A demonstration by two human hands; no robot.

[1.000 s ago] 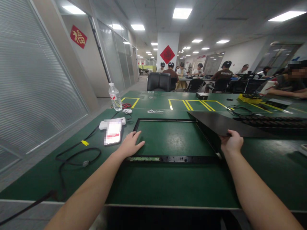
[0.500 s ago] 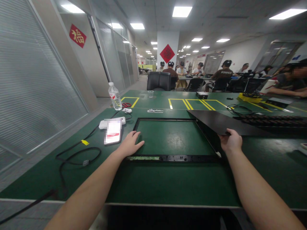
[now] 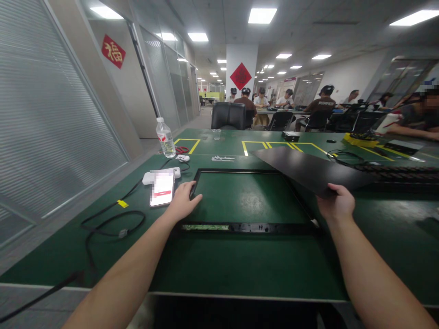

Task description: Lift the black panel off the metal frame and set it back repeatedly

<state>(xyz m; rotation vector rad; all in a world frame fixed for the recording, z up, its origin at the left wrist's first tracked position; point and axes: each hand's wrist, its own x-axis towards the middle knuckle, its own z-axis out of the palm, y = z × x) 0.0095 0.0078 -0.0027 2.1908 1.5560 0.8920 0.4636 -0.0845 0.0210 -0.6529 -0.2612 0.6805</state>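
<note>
Black rectangular frame [image 3: 260, 228], open at the centre, lying flat on the green bench [image 3: 247, 267]; its near bar bears a narrow green strip [image 3: 206, 227] toward the left end. Thin, dark, matte panel [image 3: 305, 168], raised at a tilt beside and partly over the frame's right side, obscuring the far right corner.

Open room: table [image 3: 254, 269] near of frame [image 3: 270, 228], between arms [image 3: 140, 260]; more inside frame, behind low rims. Right: tilted panel [image 3: 308, 169], raised in right hand [image 3: 338, 203], overhangs frame's far right corner, blocking approach from above. Left: left hand [image 3: 185, 198] at left rim, phone [image 3: 163, 189] just beside, cable [image 3: 130, 211] looping farther left. Upright bottle [image 3: 166, 139] blocks far left.
</note>
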